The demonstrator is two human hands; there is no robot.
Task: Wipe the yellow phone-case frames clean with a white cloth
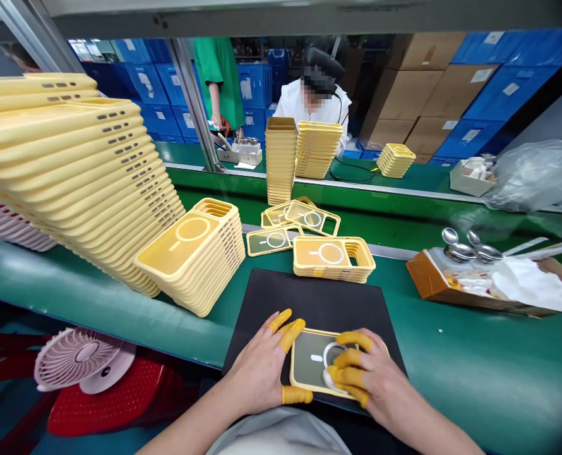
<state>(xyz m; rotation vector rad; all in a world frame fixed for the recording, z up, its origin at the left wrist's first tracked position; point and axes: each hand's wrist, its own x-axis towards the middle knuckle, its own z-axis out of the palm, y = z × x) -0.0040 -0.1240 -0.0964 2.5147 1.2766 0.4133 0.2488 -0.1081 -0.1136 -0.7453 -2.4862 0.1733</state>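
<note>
A phone case (309, 368) with a yellow rim, a see-through back and a white ring lies flat on a black mat (304, 294). My left hand (266, 360) grips its left end, thumb at the near edge and fingers at the far one. Yellow finger cots cover several fingers on both hands. Over the ring, my right hand (370, 373) is closed and presses a small white wad (329, 379), perhaps cotton or cloth, against the back. My right palm and fingers cover the right end of the case.
Tall stacks of yellow cases (91, 189) stand at left, with a shorter stack (200, 259) beside them. Loose cases (274, 240) and a small pile (333, 259) lie beyond the mat. At right is a cardboard tray (432, 284) with metal pump pots and tissue. A person (309, 95) sits opposite.
</note>
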